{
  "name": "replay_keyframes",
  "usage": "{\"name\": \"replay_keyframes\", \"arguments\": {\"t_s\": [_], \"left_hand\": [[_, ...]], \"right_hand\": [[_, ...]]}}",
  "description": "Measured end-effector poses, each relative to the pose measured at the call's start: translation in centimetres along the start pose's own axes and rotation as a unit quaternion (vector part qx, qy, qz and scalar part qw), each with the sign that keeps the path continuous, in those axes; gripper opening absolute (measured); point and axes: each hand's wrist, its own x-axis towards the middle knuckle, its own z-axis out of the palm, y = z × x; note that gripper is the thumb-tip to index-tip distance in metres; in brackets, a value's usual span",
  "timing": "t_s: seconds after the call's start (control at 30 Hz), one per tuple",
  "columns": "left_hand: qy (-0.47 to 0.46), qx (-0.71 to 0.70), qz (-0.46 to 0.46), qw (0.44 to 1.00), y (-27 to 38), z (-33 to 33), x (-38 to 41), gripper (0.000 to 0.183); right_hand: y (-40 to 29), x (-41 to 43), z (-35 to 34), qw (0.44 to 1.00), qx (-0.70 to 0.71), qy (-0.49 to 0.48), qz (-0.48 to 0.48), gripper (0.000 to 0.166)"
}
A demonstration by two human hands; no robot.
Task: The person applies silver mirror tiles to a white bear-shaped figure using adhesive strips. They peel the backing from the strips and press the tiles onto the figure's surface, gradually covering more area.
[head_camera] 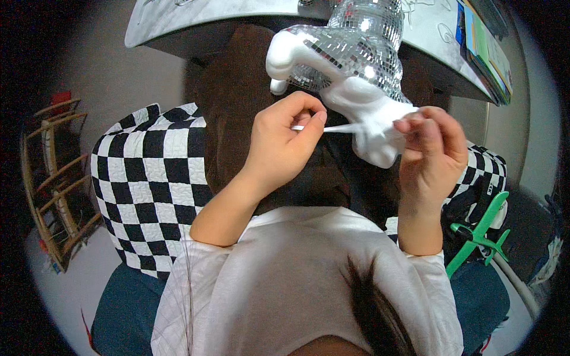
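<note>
A white figure [378, 115], partly covered with small silver mirror tiles [356, 49], extends from the table over the lap, its lower part bare white. My left hand [287, 138] pinches a thin white stick or strip [336, 129] between thumb and fingers, and the far end reaches the bare white part. At the right side of that white part is my right hand [429, 138], fingers curled and slightly blurred. Whether it grips the figure or something small cannot be told.
A marble-patterned table [213, 13] curves across the top, with books or folders [487, 53] at its right edge. Checkered fabric [147, 178] covers the seat sides. A green toy plane [478, 236] lies at the right; a wooden rack [58, 178] stands at the left.
</note>
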Motion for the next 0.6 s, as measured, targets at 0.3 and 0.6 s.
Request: {"name": "replay_keyframes", "arguments": {"t_s": [0.3,0.6], "left_hand": [[-0.04,0.126,0.044,0.99,-0.6,-1.0,0.6,0.008],[-0.042,0.075,0.07,0.994,1.4,-1.9,0.5,0.009]], "right_hand": [[-4.7,1.9,-2.3,0.993,0.023,0.064,-0.096,0.025],[-5.3,2.1,-2.8,0.975,-0.155,-0.011,-0.162,0.016]]}}
